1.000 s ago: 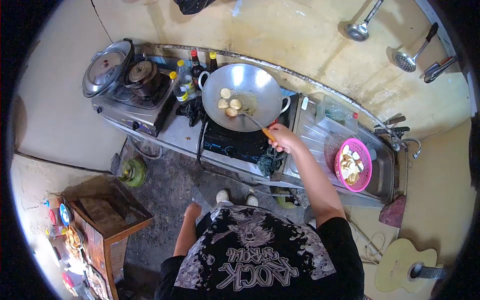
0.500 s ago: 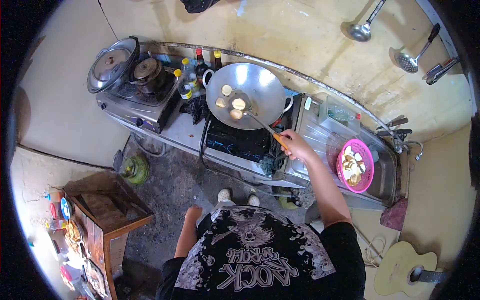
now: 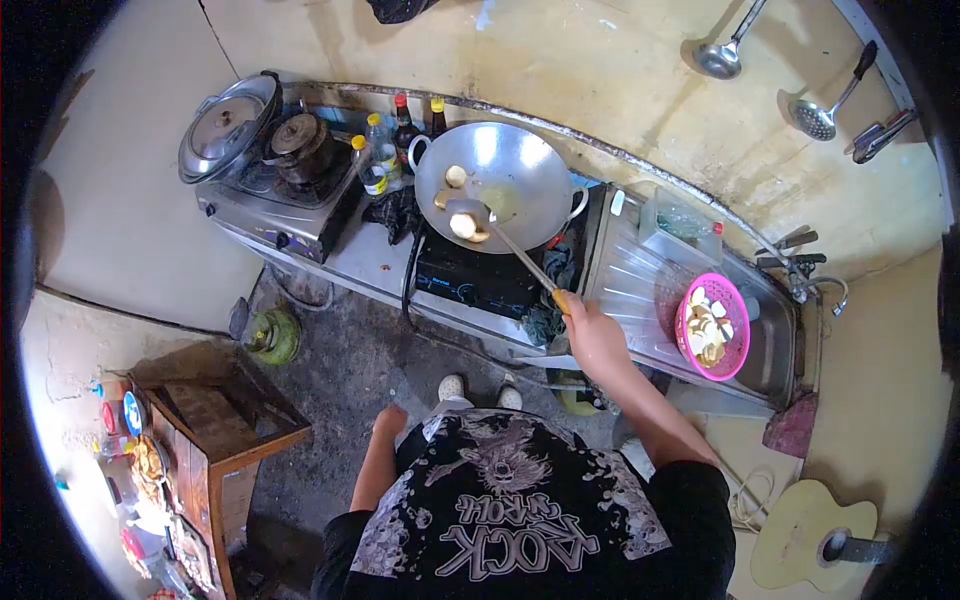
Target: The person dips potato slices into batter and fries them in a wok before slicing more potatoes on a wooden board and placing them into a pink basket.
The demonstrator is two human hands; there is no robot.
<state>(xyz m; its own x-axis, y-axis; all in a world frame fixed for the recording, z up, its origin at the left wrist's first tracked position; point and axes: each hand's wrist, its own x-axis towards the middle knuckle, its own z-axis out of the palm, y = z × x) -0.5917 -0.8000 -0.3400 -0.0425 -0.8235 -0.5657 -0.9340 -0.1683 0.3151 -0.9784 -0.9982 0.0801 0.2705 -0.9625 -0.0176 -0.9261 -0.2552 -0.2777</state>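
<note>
My right hand [image 3: 597, 340] is closed around the wooden handle of a metal spatula [image 3: 522, 258]. The spatula's blade reaches into a large two-handled wok [image 3: 540, 190] and is among several pale round slices. One pale slice [image 3: 463, 225] lies at the blade, with another partly under it. A further slice [image 3: 456, 176] rests higher on the wok's left side. A little liquid shows in the bottom of the wok. My left hand [image 3: 391, 420] hangs low beside my body, away from the counter, touching nothing I can see. Its fingers are too small and turned away to make out.
The wok sits on a black stove [image 3: 470, 285]. A pink basket [image 3: 745, 345] of pale cut pieces stands by the sink [image 3: 772, 350] at right. Bottles [image 3: 375, 165] and a second stove [image 3: 270, 215] with pots are at left. A wooden table [image 3: 195, 460] stands lower left.
The spatula blade has moved down and left inside the wok, shifting the slices there. My right hand has turned and moved slightly lower. My left hand has hardly moved.
</note>
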